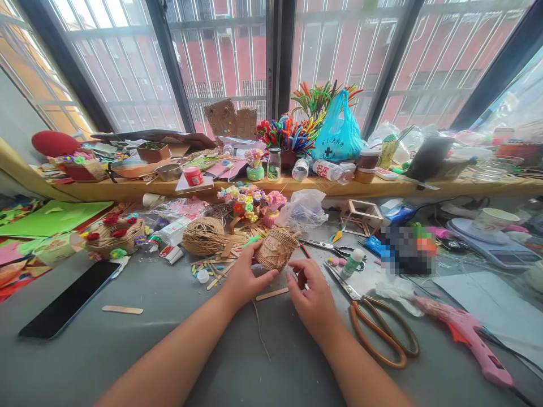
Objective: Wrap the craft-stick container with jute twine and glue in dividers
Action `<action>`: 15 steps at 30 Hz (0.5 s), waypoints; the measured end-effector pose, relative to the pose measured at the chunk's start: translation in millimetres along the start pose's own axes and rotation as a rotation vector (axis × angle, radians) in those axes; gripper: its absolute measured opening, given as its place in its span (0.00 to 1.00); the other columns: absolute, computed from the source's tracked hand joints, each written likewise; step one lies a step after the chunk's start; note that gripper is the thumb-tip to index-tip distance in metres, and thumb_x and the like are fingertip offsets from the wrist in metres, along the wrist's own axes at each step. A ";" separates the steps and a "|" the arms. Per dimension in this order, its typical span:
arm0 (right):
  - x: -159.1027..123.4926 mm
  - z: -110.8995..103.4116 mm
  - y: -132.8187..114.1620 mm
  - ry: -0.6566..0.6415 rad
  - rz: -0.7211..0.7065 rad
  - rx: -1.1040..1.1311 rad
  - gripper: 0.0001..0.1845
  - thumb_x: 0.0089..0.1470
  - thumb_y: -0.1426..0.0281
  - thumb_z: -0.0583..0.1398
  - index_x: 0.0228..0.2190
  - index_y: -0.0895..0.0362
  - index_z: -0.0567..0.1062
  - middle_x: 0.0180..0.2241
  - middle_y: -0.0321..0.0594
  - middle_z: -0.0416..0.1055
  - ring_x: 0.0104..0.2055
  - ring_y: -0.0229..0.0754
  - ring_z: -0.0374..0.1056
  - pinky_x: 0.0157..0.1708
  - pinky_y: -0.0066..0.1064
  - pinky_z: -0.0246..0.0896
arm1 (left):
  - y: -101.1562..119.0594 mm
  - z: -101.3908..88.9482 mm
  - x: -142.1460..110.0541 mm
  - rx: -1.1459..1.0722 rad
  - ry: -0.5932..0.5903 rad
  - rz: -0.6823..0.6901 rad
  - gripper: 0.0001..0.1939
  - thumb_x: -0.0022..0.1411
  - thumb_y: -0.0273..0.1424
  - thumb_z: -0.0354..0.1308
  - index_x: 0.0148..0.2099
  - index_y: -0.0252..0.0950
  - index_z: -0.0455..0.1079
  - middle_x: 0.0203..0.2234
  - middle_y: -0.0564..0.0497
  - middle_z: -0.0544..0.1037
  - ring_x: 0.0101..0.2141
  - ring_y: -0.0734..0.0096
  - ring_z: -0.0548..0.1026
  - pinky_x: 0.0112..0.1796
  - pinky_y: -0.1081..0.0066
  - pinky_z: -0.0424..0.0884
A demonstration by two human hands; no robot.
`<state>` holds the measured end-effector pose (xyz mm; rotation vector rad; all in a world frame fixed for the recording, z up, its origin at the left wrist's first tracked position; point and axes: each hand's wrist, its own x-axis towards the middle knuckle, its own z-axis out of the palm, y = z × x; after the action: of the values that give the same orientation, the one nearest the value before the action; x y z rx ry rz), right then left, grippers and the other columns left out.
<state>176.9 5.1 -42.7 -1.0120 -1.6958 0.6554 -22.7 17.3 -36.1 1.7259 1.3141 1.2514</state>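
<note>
My left hand is closed around a small twine-wrapped pot, tilted on its side above the grey table. Brown, rough-looking material shows on its near face. Close to the pot's right side is my right hand, its fingers loosely bent and the thumb apart from the index finger; I see nothing held in it. Beneath the hands lies a wooden craft stick, and a thin strand of twine trails over the table. A ball of twine sits behind my left hand.
Large scissors and a pink glue gun lie on the right. At left are a phone, another craft stick and a flower-trimmed basket. A glue bottle and small scissors are beyond my right hand.
</note>
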 end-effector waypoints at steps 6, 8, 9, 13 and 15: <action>1.0 -1.3 3.5 0.051 0.077 0.092 0.12 0.66 0.61 0.58 0.32 0.53 0.72 0.32 0.38 0.70 0.34 0.43 0.67 0.35 0.34 0.67 | -4.5 -2.4 7.0 -0.361 0.024 -0.100 0.36 0.58 0.43 0.70 0.64 0.38 0.64 0.61 0.39 0.74 0.60 0.47 0.73 0.59 0.50 0.71; -0.4 1.4 5.2 0.051 0.101 0.107 0.10 0.66 0.61 0.58 0.39 0.54 0.75 0.36 0.41 0.73 0.37 0.45 0.70 0.37 0.36 0.69 | -3.2 -4.4 8.7 -0.482 0.027 -0.157 0.34 0.59 0.45 0.68 0.63 0.38 0.65 0.60 0.40 0.75 0.60 0.46 0.74 0.58 0.50 0.72; -1.1 3.0 5.8 0.046 0.116 0.116 0.10 0.65 0.62 0.58 0.43 0.54 0.75 0.38 0.42 0.75 0.38 0.45 0.71 0.38 0.36 0.70 | -2.2 -5.2 9.1 -0.522 0.031 -0.182 0.34 0.59 0.45 0.68 0.62 0.39 0.65 0.60 0.40 0.76 0.60 0.46 0.74 0.58 0.50 0.72; -3.3 7.4 6.6 -0.007 0.171 0.165 0.18 0.63 0.64 0.59 0.53 0.55 0.73 0.49 0.48 0.75 0.41 0.45 0.74 0.41 0.38 0.74 | 0.4 -5.4 9.1 -0.539 0.072 -0.183 0.34 0.57 0.43 0.70 0.61 0.39 0.66 0.61 0.40 0.75 0.62 0.46 0.72 0.61 0.50 0.69; -3.9 7.9 6.8 -0.042 0.169 0.182 0.22 0.64 0.65 0.58 0.57 0.55 0.71 0.52 0.49 0.74 0.44 0.45 0.74 0.44 0.40 0.75 | -0.6 -3.8 9.2 -0.515 0.076 -0.151 0.35 0.55 0.41 0.72 0.61 0.39 0.66 0.61 0.40 0.75 0.61 0.47 0.73 0.61 0.50 0.69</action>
<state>172.2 5.4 -52.8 -1.0237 -1.5658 0.9296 -26.0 26.0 -32.5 1.2076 1.0226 1.4249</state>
